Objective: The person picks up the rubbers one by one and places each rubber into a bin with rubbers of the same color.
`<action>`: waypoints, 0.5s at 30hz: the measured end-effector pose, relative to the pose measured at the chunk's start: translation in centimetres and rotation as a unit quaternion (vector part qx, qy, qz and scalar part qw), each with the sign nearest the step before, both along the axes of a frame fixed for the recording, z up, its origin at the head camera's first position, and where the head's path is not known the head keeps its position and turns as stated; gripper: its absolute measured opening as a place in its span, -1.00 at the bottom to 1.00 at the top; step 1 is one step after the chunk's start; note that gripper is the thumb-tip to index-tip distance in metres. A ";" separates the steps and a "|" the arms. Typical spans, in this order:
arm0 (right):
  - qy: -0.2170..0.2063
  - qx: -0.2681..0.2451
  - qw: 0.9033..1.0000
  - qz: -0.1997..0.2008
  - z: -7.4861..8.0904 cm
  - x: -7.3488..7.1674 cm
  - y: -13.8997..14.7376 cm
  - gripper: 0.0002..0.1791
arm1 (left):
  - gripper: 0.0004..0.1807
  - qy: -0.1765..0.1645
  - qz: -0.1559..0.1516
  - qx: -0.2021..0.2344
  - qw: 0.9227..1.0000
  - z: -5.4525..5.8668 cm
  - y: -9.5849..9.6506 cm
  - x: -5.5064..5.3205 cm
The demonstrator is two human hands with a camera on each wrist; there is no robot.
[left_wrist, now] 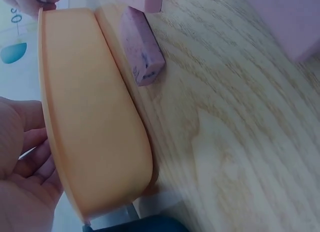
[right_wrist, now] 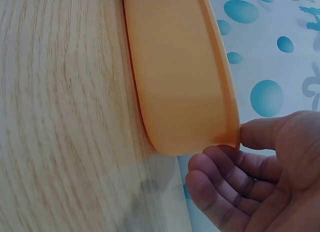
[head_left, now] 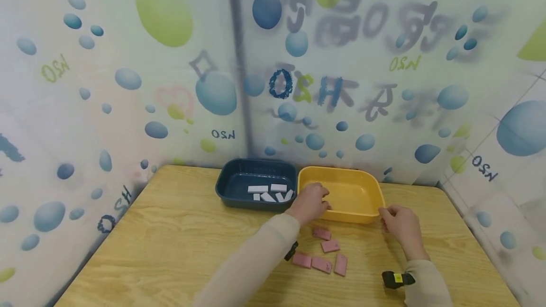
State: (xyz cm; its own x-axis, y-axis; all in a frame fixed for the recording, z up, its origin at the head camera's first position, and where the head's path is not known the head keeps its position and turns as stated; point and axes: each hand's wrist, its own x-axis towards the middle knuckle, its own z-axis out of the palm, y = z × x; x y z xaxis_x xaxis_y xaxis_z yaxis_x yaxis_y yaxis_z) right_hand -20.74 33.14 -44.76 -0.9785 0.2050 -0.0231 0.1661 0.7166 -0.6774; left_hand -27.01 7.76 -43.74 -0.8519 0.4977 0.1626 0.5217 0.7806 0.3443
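Note:
A yellow plastic bin [head_left: 341, 215] stands at the back of the wooden table. My left hand [head_left: 309, 203] reaches over its front left rim, with loosely bent fingers inside. I see nothing between thumb and forefinger, though the rim hides part of the fingers in the left wrist view. At the bin's front right corner, my right hand [head_left: 401, 226] pinches the rim between thumb and fingers, clearly so in the right wrist view. Several pink blocks [head_left: 322, 265] lie on the table in front of the bin, some with dark marks [left_wrist: 142, 49].
A dark blue bin [head_left: 251, 204] stands close against the yellow one on its left, with several white blocks [head_left: 258, 189] inside. Behind the table [head_left: 170, 231] hangs a patterned curtain [head_left: 213, 37]. Black bands with cameras [head_left: 396, 279] sit on the wrists.

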 end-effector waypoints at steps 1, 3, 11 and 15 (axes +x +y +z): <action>-0.002 -0.002 1.000 0.000 0.0 0.0 0.0 -0.62 | -0.72 -0.004 0.003 0.004 1.000 0.0 -0.1 0.0; -0.006 -0.006 1.000 0.000 0.0 -0.1 -0.1 -0.61 | -0.73 -0.002 0.002 0.005 1.000 -0.1 -0.3 0.0; -0.007 -0.010 1.000 -0.005 -0.1 -0.2 0.0 -0.61 | -0.79 0.041 -0.030 0.024 0.998 0.2 -1.6 0.5; -0.006 -0.007 1.000 -0.006 -0.1 -0.2 0.1 -0.61 | -0.82 0.078 -0.048 0.023 0.995 0.4 -2.3 1.0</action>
